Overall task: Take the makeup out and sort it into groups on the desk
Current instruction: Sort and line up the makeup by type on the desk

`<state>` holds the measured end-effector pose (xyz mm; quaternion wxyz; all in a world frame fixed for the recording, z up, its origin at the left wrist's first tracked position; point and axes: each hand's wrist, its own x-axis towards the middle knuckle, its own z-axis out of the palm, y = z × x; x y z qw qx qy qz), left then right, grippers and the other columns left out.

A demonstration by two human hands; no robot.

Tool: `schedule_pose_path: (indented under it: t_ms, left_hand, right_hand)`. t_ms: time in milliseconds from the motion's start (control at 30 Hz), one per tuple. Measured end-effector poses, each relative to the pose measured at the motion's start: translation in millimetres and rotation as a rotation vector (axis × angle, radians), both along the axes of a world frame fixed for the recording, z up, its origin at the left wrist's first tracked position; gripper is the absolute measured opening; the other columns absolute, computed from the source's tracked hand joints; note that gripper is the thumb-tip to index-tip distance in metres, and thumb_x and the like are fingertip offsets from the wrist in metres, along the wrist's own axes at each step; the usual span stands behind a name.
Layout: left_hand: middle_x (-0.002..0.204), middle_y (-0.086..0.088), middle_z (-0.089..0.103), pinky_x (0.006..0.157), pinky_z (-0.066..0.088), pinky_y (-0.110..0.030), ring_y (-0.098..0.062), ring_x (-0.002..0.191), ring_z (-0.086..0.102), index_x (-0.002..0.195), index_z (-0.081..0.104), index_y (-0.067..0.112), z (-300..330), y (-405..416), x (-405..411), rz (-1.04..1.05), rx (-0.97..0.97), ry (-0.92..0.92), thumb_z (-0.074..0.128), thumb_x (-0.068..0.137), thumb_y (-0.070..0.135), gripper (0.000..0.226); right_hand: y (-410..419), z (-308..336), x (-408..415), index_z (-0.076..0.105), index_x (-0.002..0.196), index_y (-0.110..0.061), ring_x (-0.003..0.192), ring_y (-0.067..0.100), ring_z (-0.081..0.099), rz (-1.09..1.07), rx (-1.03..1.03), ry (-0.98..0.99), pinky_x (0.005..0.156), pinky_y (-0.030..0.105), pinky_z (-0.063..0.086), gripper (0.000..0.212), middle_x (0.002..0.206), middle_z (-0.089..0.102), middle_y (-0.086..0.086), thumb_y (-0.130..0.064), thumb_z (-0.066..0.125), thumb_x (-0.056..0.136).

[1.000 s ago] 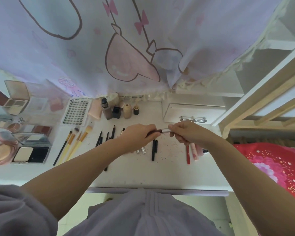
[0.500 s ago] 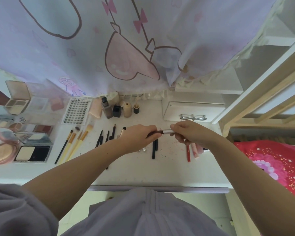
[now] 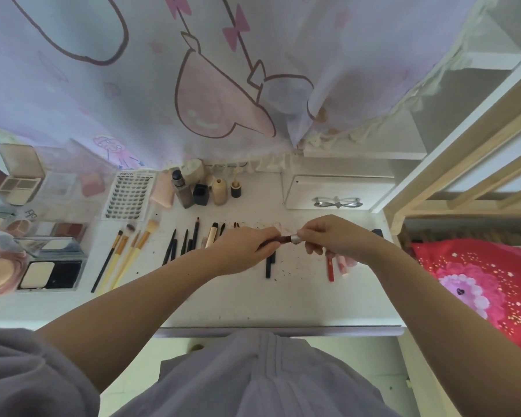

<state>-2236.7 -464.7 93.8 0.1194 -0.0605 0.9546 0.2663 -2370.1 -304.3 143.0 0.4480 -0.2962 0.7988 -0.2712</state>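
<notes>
Both hands meet above the middle of the white desk [image 3: 253, 299] on one slim dark-red pencil with a silver end [image 3: 285, 239]. My left hand [image 3: 242, 248] grips its dark shaft, and my right hand [image 3: 328, 236] pinches the silver end. Below them lie sorted rows: yellow-handled brushes [image 3: 127, 254], black pencils [image 3: 182, 242], a black stick [image 3: 268, 266], and a red pencil [image 3: 331, 267] beside pink tubes [image 3: 343, 263]. Small bottles [image 3: 205, 191] stand at the back.
Compacts and palettes [image 3: 36, 266] crowd the desk's left end, with a lash card [image 3: 130, 195] behind the brushes. A white drawer unit [image 3: 337, 191] sits at the back right under a curtain [image 3: 193, 85]. A wooden frame [image 3: 463, 182] and red bedding [image 3: 487, 281] border the right.
The two hands have stayed on the pencil and drifted slightly; the silver end shows a little more clearly between them. Nothing on the desk has moved.
</notes>
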Motion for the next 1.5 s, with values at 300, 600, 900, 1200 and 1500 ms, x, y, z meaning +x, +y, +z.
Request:
schedule_pose_path:
  t_ms: [300,600,900,1200,1500]
  left_hand:
    - [0.077,0.001,0.054,0.058,0.042,-0.025,-0.011,0.059,0.047,0.112,0.044,0.020,-24.8,6.4,-17.1,0.055,0.060,-0.213,0.032,0.102,0.026,0.017]
    - [0.094,-0.004,0.066,0.060,0.042,-0.024,-0.015,0.078,0.058,0.096,0.048,0.011,-40.5,22.5,-66.8,0.412,0.215,-0.203,0.042,0.098,0.032,0.022]
    - [0.114,-0.012,0.058,0.087,0.040,-0.039,-0.028,0.109,0.050,0.110,0.060,0.010,-71.3,30.7,-70.8,0.291,-0.357,-0.210,0.037,0.095,0.048,0.047]
    - [0.119,-0.011,0.055,0.095,0.037,-0.039,-0.027,0.112,0.047,0.113,0.061,0.012,-78.0,5.9,-58.4,0.260,-0.427,-0.264,0.032,0.098,0.043,0.045]
    - [0.114,-0.007,0.058,0.091,0.036,-0.036,-0.026,0.108,0.050,0.115,0.052,0.011,-58.6,61.8,-89.8,0.178,-0.281,-0.034,0.031,0.100,0.035,0.035]
  right_hand:
    - [33.8,-9.1,-39.7,0.060,0.092,-0.008,0.054,0.007,0.055,-0.015,0.219,0.116,0.047,0.015,0.039,0.019,0.065,0.067,-0.007,-0.027,0.059,0.092]
    - [56.9,-52.5,-33.3,0.052,0.113,-0.007,0.085,0.023,0.064,-0.375,0.172,0.001,0.060,0.026,0.050,0.020,0.095,0.067,0.006,-0.015,0.040,0.099]
    - [-10.4,-112.1,40.0,0.040,0.119,-0.007,0.089,0.029,0.064,-0.101,0.381,0.480,0.063,0.031,0.040,0.035,0.102,0.066,0.012,-0.034,0.026,0.102]
    - [-38.7,-131.2,49.8,0.045,0.102,-0.011,0.068,0.023,0.056,0.092,0.396,0.544,0.049,0.028,0.031,0.028,0.086,0.063,0.005,-0.034,0.029,0.102]
    - [6.2,-99.7,-56.3,0.051,0.105,-0.007,0.081,0.029,0.058,-0.047,0.433,0.702,0.065,0.033,0.041,0.037,0.094,0.064,0.012,-0.035,0.028,0.101]
